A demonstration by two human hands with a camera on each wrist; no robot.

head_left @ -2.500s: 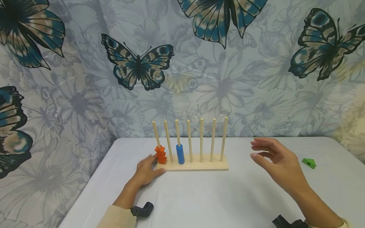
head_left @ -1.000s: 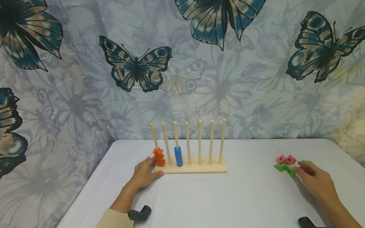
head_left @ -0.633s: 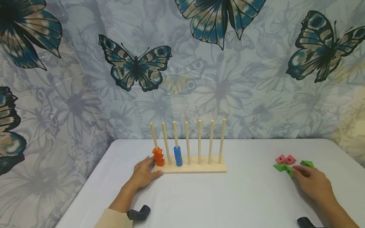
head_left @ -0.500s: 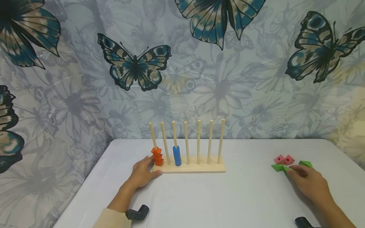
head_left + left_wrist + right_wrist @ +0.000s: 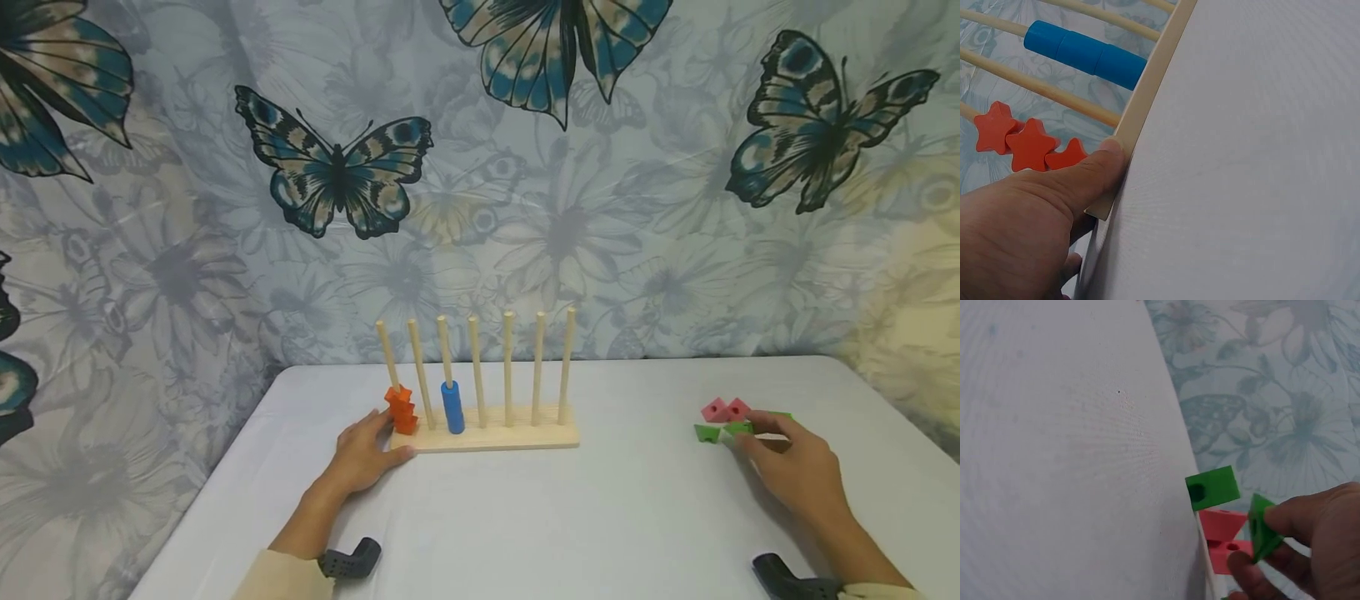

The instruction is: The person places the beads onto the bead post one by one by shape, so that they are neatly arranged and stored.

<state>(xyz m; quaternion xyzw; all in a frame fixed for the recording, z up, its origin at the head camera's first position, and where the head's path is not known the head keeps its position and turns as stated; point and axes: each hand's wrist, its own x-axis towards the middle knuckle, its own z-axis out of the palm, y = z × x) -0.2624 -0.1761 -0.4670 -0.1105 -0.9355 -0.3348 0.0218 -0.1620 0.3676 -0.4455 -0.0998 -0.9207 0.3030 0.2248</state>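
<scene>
On the left of the table stands a wooden peg stand (image 5: 495, 438) with several upright pegs. Orange star beads (image 5: 402, 411) are stacked on its leftmost peg, and blue cylinder beads (image 5: 1085, 53) on the third. My left hand (image 5: 362, 454) grips the stand's left end, thumb on the base's front edge. Over at the right, my right hand (image 5: 801, 471) pinches a green triangular bead (image 5: 1261, 530) between thumb and fingers. Another green bead (image 5: 1215, 487) lies beside it, near two pink beads (image 5: 726, 409). A further green bead (image 5: 782, 414) is mostly hidden behind the right hand.
A white cloth covers the table (image 5: 570, 517). Behind it hangs a butterfly-patterned backdrop (image 5: 570, 225), close to the table's back edge. Black wrist devices (image 5: 351, 559) are strapped on both forearms.
My right hand has moved right to the loose beads and taken hold of a green triangular bead, turning it slightly. My left hand stays on the stand. The head view has shifted a little.
</scene>
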